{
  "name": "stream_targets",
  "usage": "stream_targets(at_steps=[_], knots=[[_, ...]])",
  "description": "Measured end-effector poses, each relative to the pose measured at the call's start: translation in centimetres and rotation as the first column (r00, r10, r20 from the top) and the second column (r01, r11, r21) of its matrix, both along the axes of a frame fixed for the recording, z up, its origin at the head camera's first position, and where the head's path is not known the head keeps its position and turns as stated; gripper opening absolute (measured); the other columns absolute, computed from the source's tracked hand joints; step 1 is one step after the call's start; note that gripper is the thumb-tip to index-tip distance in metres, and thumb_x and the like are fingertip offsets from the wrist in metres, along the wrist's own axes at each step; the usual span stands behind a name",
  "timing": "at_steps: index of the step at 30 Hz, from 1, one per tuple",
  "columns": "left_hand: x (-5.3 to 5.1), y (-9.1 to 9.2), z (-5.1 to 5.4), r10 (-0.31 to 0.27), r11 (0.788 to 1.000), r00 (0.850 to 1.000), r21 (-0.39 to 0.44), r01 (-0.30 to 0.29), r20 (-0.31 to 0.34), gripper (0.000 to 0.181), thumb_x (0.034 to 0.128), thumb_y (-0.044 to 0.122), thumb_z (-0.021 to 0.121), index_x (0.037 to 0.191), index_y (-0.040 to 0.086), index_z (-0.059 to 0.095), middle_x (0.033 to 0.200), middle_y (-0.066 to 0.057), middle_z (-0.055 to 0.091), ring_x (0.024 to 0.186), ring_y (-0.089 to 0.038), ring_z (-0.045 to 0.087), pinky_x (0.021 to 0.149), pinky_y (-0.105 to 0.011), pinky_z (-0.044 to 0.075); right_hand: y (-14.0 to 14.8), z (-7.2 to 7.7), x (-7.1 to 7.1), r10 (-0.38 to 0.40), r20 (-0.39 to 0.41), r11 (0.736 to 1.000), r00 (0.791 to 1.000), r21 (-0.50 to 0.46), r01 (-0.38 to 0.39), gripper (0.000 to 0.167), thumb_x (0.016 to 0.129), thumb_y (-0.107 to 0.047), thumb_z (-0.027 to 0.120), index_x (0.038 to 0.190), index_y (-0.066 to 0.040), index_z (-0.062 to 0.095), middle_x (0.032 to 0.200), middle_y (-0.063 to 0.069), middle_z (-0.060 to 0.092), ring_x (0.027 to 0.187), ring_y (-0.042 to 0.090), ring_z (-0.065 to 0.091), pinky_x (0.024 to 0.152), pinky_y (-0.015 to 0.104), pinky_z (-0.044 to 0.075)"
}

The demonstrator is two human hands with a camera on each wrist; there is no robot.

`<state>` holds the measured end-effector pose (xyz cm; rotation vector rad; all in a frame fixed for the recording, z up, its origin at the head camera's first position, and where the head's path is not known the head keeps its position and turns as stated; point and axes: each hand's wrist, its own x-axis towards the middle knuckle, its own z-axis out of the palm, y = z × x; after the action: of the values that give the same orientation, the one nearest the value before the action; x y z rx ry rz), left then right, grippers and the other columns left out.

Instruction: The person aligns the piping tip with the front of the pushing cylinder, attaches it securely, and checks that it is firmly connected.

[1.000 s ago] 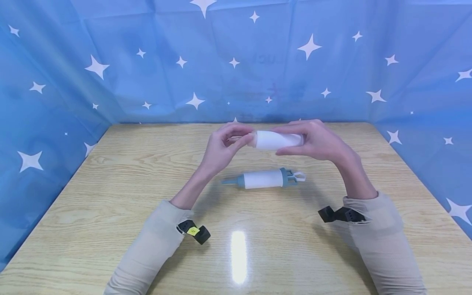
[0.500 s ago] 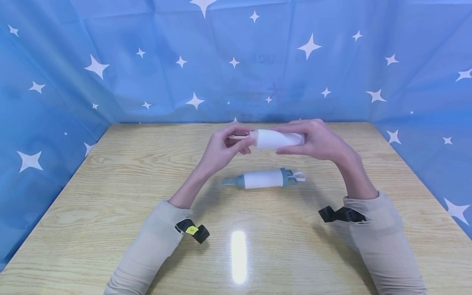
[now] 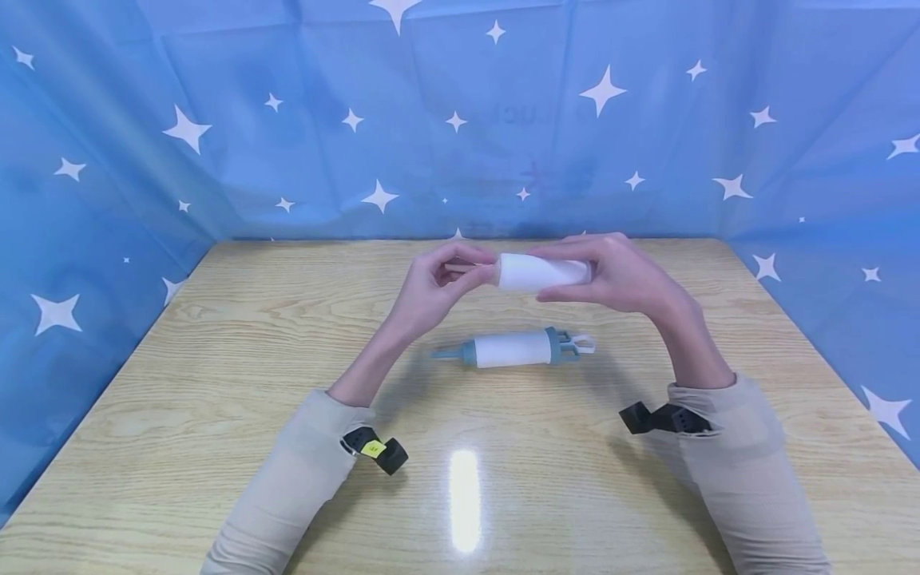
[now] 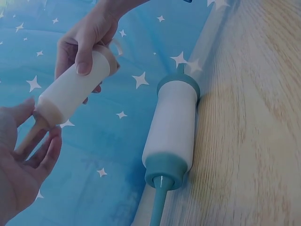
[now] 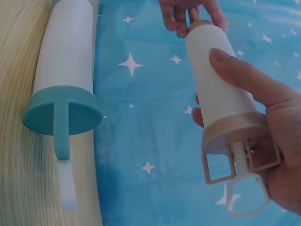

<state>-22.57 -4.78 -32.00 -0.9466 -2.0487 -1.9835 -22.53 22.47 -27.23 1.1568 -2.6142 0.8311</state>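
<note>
Above the table, my right hand grips the white barrel of a piping syringe with tan ends, held roughly level. In the right wrist view its tan flange has two square finger loops, and a white plunger rod ends in a ring. My left hand pinches the tan collar at the base of the nozzle, thumb on one side and fingers on the other. A second piping syringe, white with teal ends, lies on the table below both hands, untouched.
The wood-grain table runs back to a blue curtain with white stars, which also hangs along both sides. A bright light reflection shows near the front. Wrist cameras sit on both sleeves.
My left fingers shift around the tan collar, showing more of it half a second ago and covering it again now. The right hand and the teal-ended syringe stay where they were.
</note>
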Motion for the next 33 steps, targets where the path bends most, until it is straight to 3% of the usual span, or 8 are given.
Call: stream_targets(at_steps=[3, 7, 12, 15, 21, 29, 33], knots=[[-0.04, 0.01, -0.01, 0.023, 1.000, 1.000, 0.003, -0.023, -0.008, 0.013, 0.0952, 0.005, 0.071, 0.106, -0.003, 0.072, 0.109, -0.010, 0.071, 0.096, -0.023, 0.069, 0.082, -0.038, 0.061, -0.19, 0.01, 0.05, -0.008, 0.009, 1.000, 1.000, 0.014, 0.008, 0.052, 0.080, -0.019, 0.088, 0.129, -0.013, 0.071, 0.117, 0.003, 0.072, 0.089, 0.015, 0.065, 0.068, 0.032, 0.054], [-0.07, -0.11, 0.07, 0.043, 0.999, 0.999, -0.026, -0.042, 0.033, 0.021, 0.0945, 0.007, 0.072, 0.113, -0.003, 0.069, 0.107, -0.011, 0.070, 0.098, -0.026, 0.069, 0.085, -0.040, 0.061, -0.41, 0.11, 0.12, -0.017, 0.001, 0.999, 1.000, 0.037, 0.017, 0.052, 0.080, -0.021, 0.088, 0.129, -0.012, 0.071, 0.120, 0.006, 0.072, 0.097, 0.019, 0.067, 0.073, 0.037, 0.055], [-0.29, -0.31, -0.07, -0.027, 0.995, 0.986, -0.085, 0.041, 0.162, 0.025, 0.1002, 0.012, 0.065, 0.119, -0.004, 0.067, 0.098, -0.019, 0.071, 0.084, -0.032, 0.071, 0.083, -0.049, 0.061, -0.36, 0.21, 0.17, -0.015, -0.005, 0.999, 1.000, 0.031, 0.015, 0.051, 0.080, -0.020, 0.088, 0.128, -0.011, 0.071, 0.118, 0.006, 0.072, 0.090, 0.016, 0.065, 0.068, 0.033, 0.055], [-0.31, -0.35, -0.15, -0.046, 0.991, 0.979, -0.113, 0.070, 0.199, 0.025, 0.1019, 0.013, 0.063, 0.119, -0.005, 0.066, 0.095, -0.020, 0.071, 0.078, -0.028, 0.071, 0.081, -0.046, 0.061, -0.29, 0.18, 0.12, -0.012, 0.007, 1.000, 1.000, 0.023, 0.012, 0.051, 0.081, -0.020, 0.087, 0.129, -0.012, 0.071, 0.117, 0.005, 0.072, 0.088, 0.015, 0.063, 0.067, 0.030, 0.054], [-0.07, -0.30, 0.06, -0.022, 0.992, 0.985, -0.120, 0.043, 0.171, 0.026, 0.1002, 0.012, 0.065, 0.121, -0.004, 0.066, 0.103, -0.016, 0.072, 0.081, -0.025, 0.072, 0.083, -0.036, 0.061, -0.21, 0.10, 0.05, -0.006, -0.011, 1.000, 1.000, 0.019, 0.007, 0.051, 0.081, -0.019, 0.087, 0.129, -0.012, 0.071, 0.116, 0.004, 0.072, 0.086, 0.015, 0.062, 0.066, 0.028, 0.053], [-0.07, -0.20, -0.05, -0.040, 0.990, 0.991, -0.128, 0.056, 0.127, 0.024, 0.0988, 0.010, 0.067, 0.118, -0.005, 0.066, 0.103, -0.017, 0.071, 0.079, -0.024, 0.072, 0.080, -0.038, 0.062, -0.14, 0.13, 0.06, 0.001, -0.014, 1.000, 1.000, 0.021, -0.001, 0.052, 0.080, -0.019, 0.088, 0.129, -0.011, 0.071, 0.117, 0.004, 0.072, 0.089, 0.015, 0.064, 0.067, 0.031, 0.055], [0.01, -0.21, -0.03, -0.067, 0.989, 0.990, -0.124, 0.083, 0.125, 0.023, 0.0975, 0.003, 0.066, 0.119, -0.006, 0.063, 0.105, -0.019, 0.068, 0.078, -0.030, 0.071, 0.078, -0.042, 0.062, -0.19, 0.21, 0.07, -0.003, 0.006, 0.999, 1.000, 0.041, 0.003, 0.052, 0.081, -0.022, 0.087, 0.130, -0.011, 0.070, 0.121, 0.006, 0.071, 0.093, 0.017, 0.066, 0.068, 0.033, 0.055]])
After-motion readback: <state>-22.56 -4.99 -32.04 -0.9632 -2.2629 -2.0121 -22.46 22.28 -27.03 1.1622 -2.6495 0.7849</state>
